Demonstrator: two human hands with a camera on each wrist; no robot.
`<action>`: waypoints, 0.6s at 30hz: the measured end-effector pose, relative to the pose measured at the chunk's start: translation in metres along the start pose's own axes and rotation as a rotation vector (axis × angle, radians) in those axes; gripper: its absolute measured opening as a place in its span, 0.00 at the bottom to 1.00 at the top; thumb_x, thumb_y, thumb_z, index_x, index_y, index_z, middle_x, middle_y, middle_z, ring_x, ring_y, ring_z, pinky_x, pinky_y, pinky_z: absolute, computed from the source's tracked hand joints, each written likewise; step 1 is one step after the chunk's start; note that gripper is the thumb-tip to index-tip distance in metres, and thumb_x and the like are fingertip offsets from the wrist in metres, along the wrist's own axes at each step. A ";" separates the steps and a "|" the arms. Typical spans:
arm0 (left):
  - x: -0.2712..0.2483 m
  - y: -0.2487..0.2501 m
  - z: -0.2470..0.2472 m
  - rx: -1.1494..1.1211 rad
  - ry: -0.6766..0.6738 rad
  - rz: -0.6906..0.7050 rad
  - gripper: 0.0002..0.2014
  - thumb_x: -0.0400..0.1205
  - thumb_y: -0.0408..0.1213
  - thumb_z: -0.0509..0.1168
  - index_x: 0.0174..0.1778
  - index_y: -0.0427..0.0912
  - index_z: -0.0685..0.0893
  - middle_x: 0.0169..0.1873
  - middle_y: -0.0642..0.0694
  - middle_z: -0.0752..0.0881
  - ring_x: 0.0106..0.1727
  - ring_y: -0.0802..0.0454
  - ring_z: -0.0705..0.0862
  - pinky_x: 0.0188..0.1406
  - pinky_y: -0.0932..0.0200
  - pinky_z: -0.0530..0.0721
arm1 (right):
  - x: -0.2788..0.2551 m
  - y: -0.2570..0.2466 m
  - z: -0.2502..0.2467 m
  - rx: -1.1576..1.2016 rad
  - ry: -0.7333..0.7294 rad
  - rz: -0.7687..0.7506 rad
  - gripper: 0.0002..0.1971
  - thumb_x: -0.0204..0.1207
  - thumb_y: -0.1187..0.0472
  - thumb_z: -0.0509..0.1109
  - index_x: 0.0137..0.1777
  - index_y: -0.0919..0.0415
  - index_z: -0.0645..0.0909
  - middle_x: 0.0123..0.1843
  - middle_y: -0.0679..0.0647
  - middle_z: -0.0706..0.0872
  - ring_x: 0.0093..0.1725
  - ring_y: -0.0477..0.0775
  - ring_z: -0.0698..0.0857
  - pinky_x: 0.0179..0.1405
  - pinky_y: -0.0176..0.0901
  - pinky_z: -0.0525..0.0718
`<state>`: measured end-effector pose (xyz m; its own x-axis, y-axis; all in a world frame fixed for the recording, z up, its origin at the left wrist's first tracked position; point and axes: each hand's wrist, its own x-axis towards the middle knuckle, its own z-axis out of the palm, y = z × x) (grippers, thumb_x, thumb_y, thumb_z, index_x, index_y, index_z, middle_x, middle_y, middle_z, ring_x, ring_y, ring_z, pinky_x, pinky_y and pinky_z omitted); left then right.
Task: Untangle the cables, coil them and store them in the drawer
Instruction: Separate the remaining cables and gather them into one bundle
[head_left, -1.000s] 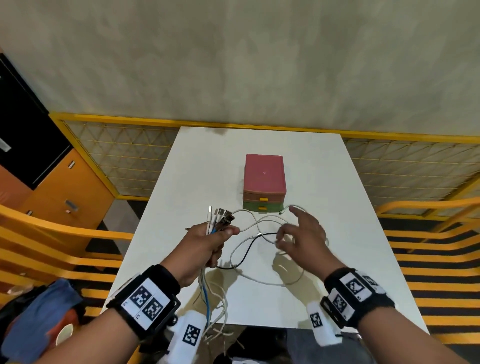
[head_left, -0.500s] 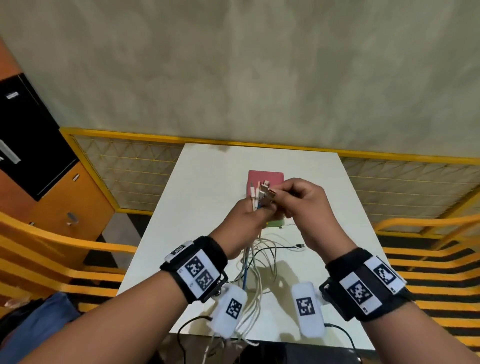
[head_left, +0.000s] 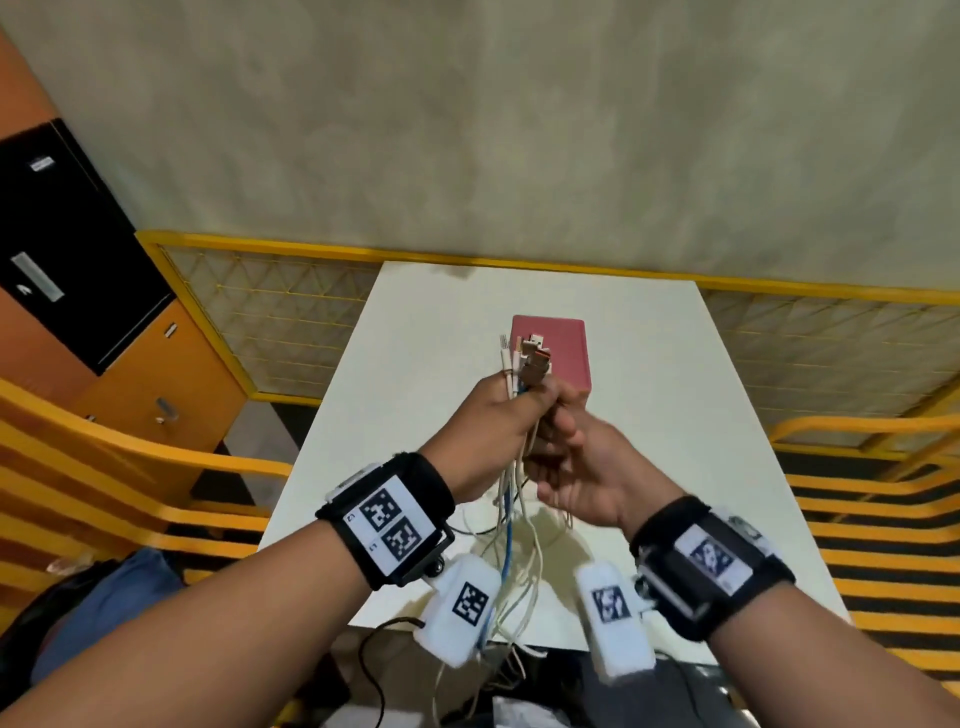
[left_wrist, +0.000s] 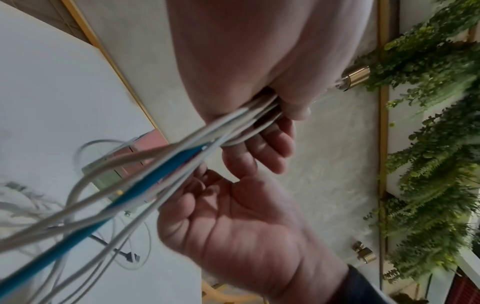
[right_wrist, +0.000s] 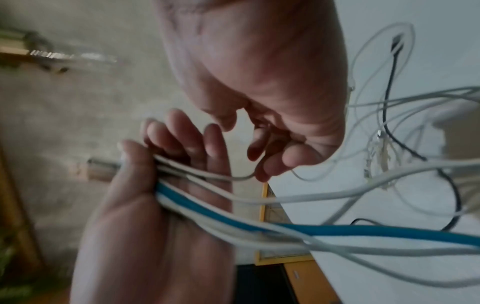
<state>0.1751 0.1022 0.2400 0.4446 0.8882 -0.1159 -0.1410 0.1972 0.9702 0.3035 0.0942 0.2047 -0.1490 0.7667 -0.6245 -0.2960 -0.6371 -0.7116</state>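
Observation:
My left hand grips a bundle of cables, white ones and one blue, raised above the white table. Their plugs stick up out of the fist. My right hand is just below and to the right of it, its fingers curled round a thin white cable from the bundle. The loose ends hang down to the table in a tangle with a black cable. The small drawer box, pink on top, stands behind the hands, its front hidden.
The table's near edge lies under my wrists, and some cable ends hang past it. Yellow mesh railings run round the table. An orange and black cabinet stands at the left. A blue cloth lies at the lower left.
My left hand has lifted the bundle higher off the table. My right hand came off the table cables up to the plug ends, then slid down to just below the left fist.

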 end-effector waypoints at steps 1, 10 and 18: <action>-0.003 0.001 -0.002 -0.003 -0.015 0.002 0.13 0.90 0.34 0.56 0.45 0.37 0.83 0.31 0.41 0.84 0.33 0.49 0.89 0.39 0.53 0.90 | -0.001 -0.005 0.001 0.059 -0.034 -0.002 0.31 0.78 0.36 0.63 0.18 0.54 0.71 0.14 0.44 0.66 0.20 0.45 0.69 0.29 0.37 0.67; -0.034 -0.027 -0.038 -0.008 -0.101 -0.247 0.14 0.90 0.40 0.56 0.42 0.39 0.79 0.23 0.47 0.72 0.23 0.52 0.73 0.24 0.59 0.79 | 0.008 -0.045 -0.012 0.580 0.067 -0.133 0.12 0.83 0.64 0.59 0.40 0.64 0.78 0.33 0.58 0.85 0.31 0.55 0.88 0.46 0.51 0.83; -0.097 -0.079 -0.091 0.461 -0.363 -0.621 0.14 0.82 0.51 0.67 0.36 0.46 0.84 0.24 0.47 0.76 0.21 0.50 0.72 0.24 0.57 0.73 | 0.003 -0.079 -0.046 0.551 0.232 -0.335 0.14 0.84 0.76 0.49 0.56 0.60 0.72 0.38 0.60 0.82 0.30 0.50 0.84 0.35 0.42 0.77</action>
<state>0.0628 0.0383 0.1554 0.5889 0.4717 -0.6563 0.5610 0.3459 0.7521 0.3699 0.1432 0.2437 0.2223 0.8396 -0.4956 -0.7367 -0.1883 -0.6495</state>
